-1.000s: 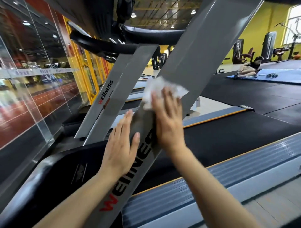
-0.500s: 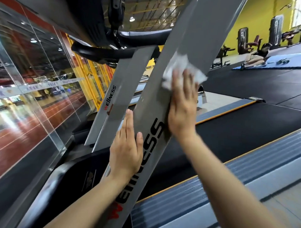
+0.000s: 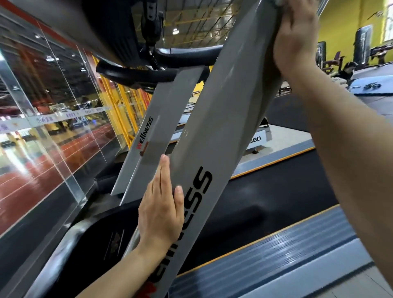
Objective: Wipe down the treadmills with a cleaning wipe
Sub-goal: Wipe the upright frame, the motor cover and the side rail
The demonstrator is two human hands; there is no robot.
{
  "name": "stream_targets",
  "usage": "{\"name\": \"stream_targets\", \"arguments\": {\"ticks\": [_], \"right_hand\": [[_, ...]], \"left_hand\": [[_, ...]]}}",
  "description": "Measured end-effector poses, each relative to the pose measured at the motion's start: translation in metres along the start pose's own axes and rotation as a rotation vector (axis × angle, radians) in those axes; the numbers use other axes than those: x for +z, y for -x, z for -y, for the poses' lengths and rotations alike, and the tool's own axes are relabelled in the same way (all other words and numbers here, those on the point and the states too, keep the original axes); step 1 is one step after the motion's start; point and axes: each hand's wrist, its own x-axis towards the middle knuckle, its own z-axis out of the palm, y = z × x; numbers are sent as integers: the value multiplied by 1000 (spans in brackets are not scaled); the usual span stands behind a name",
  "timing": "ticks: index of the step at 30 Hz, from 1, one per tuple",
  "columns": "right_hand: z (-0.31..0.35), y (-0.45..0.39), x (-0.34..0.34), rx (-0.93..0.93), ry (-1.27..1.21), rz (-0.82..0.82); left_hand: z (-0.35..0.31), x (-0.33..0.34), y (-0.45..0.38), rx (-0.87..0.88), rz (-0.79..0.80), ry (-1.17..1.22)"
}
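The treadmill's near grey upright (image 3: 223, 110), lettered "WELLNESS", slants across the middle of the head view. My right hand (image 3: 295, 36) presses flat high on this upright at the frame's top. Only a sliver of the white wipe (image 3: 276, 2) shows above its fingers; the remainder is hidden under the hand or cut off by the frame. My left hand (image 3: 161, 208) rests flat with straight fingers on the upright's lower left edge, beside the lettering, and holds nothing.
A second grey upright (image 3: 161, 119) stands behind, under the black handlebar (image 3: 138, 74) and console. The black belt (image 3: 276, 191) and ribbed side rail (image 3: 276, 255) lie to the right. A glass wall (image 3: 53, 127) runs close on the left. A person (image 3: 346, 70) is far back right.
My right hand has slid the wipe up the upright, from its middle to the top of the frame. My left hand has stayed on the lower edge. The view has tilted upward.
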Motion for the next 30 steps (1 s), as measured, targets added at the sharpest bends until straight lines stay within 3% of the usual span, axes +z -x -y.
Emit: {"name": "stream_targets", "arguments": {"ticks": [2,5,9,11,14,18,20,23,26,30], "right_hand": [[1,10,0,7,6,-17],[25,100,9,-40,-40,-15],[68,282,11,-129,-98,239],[77,334,6,-180,-106,349],[59,305,3,-301,-90,382],[55,191,-2,-157,-41,238],[67,165,3,-227,17,245],[84,182,14,-525,128,330],[103,244,17,-640,107,482],[129,325,5,-770,68,747]], "left_hand": [[2,1,-2,-6,-5,-13],[0,2,-2,-25,1,-25],[1,4,0,-45,-1,-33],[2,3,3,-46,-3,-16],[1,4,0,-51,-6,11],[1,2,-4,-15,-6,27],[0,-2,-4,-5,21,69],[4,-12,-7,6,83,215],[19,-22,15,-179,112,390],[52,-28,99,-379,119,242]]}}
